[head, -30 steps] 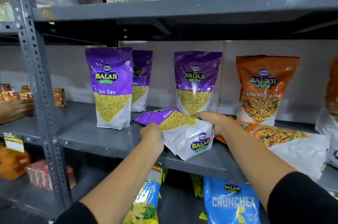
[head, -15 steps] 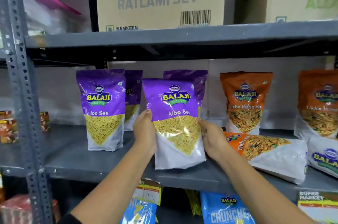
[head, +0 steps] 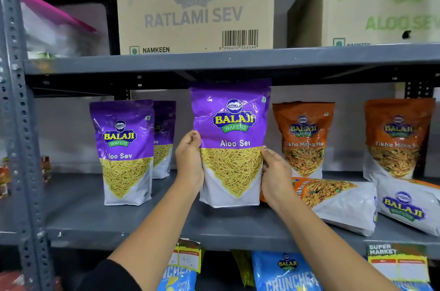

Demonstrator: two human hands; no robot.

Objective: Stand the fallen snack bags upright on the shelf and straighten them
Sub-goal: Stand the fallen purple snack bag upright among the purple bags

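Note:
A purple Aloo Sev bag (head: 231, 143) stands upright at the middle of the grey shelf (head: 142, 226). My left hand (head: 190, 164) grips its left edge and my right hand (head: 273, 176) presses its right edge. Left of it stand two more purple Aloo Sev bags, a front one (head: 123, 152) and a rear one (head: 164, 138). Two orange Tikha Mitha Mix bags (head: 303, 138) (head: 395, 138) stand upright at the back right. In front of them an orange bag (head: 338, 202) and another bag (head: 409, 205) lie flat on the shelf.
The shelf above (head: 238, 60) hangs close over the held bag's top and carries cardboard boxes (head: 195, 10). A perforated steel post (head: 19, 124) runs down the left. Blue Crunchex bags (head: 285, 271) and price tags (head: 397, 262) sit below the shelf's front edge.
The purple bag went from lying on the shelf to upright between my two hands. It now stands further back, and my view has tilted upward.

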